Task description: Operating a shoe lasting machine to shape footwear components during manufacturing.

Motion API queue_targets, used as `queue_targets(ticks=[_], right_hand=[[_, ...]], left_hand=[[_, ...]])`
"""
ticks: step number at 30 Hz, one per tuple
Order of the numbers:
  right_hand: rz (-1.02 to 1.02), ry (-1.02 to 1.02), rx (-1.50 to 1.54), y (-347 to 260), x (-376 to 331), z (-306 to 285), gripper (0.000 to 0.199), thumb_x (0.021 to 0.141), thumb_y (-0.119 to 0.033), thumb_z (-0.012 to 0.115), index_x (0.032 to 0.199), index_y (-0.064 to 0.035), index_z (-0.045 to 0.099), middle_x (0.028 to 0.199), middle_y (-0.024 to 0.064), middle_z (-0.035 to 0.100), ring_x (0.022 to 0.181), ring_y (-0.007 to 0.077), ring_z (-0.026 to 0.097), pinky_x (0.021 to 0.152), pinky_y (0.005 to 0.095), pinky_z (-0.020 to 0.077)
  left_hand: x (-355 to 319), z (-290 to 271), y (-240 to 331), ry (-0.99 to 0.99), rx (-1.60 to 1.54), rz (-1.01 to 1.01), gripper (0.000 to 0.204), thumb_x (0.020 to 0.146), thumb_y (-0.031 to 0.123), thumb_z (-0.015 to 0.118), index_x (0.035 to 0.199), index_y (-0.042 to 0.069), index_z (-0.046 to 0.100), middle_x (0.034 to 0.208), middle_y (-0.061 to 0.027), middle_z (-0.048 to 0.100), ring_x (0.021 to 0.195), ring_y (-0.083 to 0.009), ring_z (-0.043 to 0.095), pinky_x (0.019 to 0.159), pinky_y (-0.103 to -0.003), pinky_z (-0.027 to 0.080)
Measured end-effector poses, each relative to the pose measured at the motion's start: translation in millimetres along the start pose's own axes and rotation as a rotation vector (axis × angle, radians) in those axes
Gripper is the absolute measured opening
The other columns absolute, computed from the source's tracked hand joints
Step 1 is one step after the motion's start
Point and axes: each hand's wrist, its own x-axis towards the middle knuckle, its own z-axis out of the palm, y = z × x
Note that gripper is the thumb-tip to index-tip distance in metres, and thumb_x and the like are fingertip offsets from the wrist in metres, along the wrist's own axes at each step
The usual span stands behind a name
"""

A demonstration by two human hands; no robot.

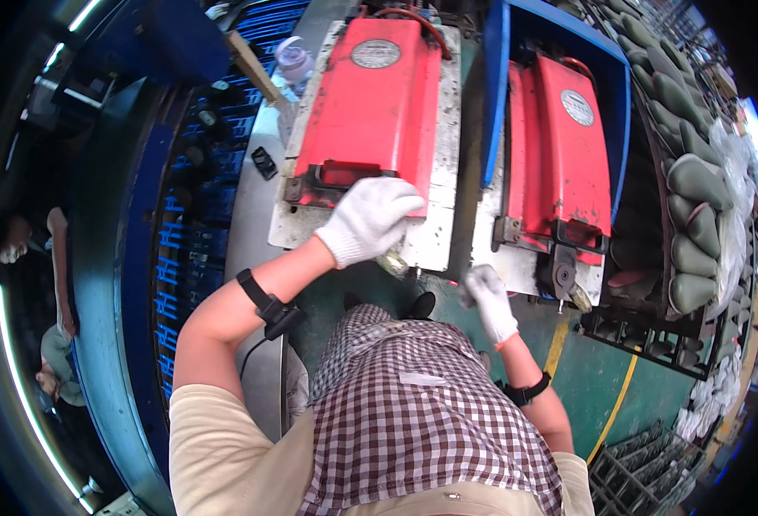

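Two red mould covers sit on pale metal plates before me, the left cover (pixel 362 103) and the right cover (pixel 572 155). My left hand (pixel 368 219), in a white glove, is closed over the latch lever at the left cover's front, hiding most of it. The lever's taped, yellowish end (pixel 392 263) sticks out below the glove. My right hand (pixel 487 297), also gloved, is curled near the gap between the plates; whatever may be inside its fingers is hidden. On the right cover, a matching latch lever (pixel 564 271) hangs at the front beside a black handle.
A blue metal hood (pixel 497 95) surrounds the right cover. Racks of grey-green shoe-shaped pieces (pixel 695 185) line the right side. A clear jug (pixel 294 62) and a small black object (pixel 263 162) rest on the left bench. Black crates (pixel 645 473) stand at lower right.
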Motion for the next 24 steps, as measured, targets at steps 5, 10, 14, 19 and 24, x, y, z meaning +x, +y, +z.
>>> queue_targets(ticks=[5,10,14,19,24], right_hand=[[-0.285,-0.356,-0.661,-20,61,78,0.045,0.095,-0.031,0.066,0.127,-0.0022,0.055,0.115,0.0212,0.064,0.109,0.0319,0.065,0.097,0.0383,0.0486],[-0.418,-0.343,-0.770,-12,92,107,0.045,0.092,-0.035,0.066,0.126,-0.0068,0.056,0.104,0.0226,0.070,0.102,0.0412,0.067,0.091,0.0462,0.0507],[-0.284,-0.276,-0.826,-8,98,97,0.045,0.090,-0.032,0.068,0.126,-0.0075,0.056,0.108,0.0243,0.070,0.104,0.0428,0.066,0.090,0.0467,0.0512],[-0.293,-0.245,-0.841,-13,90,96,0.046,0.088,-0.031,0.069,0.125,-0.0051,0.058,0.107,0.0247,0.070,0.104,0.0430,0.066,0.090,0.0456,0.0514],[-0.153,-0.207,-0.857,-22,86,101,0.044,0.089,-0.022,0.068,0.124,0.0028,0.058,0.112,0.0233,0.070,0.106,0.0362,0.068,0.092,0.0388,0.0504]], left_hand=[[-22,-40,-22,-0.250,0.224,-0.355,0.029,0.084,0.022,0.067,0.109,0.008,0.064,0.087,-0.0138,0.065,0.086,-0.0336,0.065,0.079,-0.046,0.051],[12,-12,-23,-0.403,0.165,-0.451,0.044,0.090,0.052,0.057,0.087,0.011,0.069,0.078,-0.0150,0.068,0.075,-0.0343,0.069,0.070,-0.046,0.053],[34,0,-29,-0.621,0.103,-0.575,0.052,0.084,0.060,0.059,0.098,0.012,0.076,0.092,-0.0163,0.073,0.087,-0.0332,0.072,0.079,-0.045,0.055],[42,-2,-29,-0.665,0.065,-0.618,0.055,0.080,0.060,0.062,0.100,0.011,0.077,0.095,-0.0159,0.074,0.088,-0.0329,0.072,0.080,-0.044,0.055],[43,4,-34,-0.667,0.032,-0.630,0.055,0.077,0.058,0.064,0.099,0.010,0.078,0.096,-0.0160,0.075,0.090,-0.0323,0.073,0.081,-0.044,0.056]])
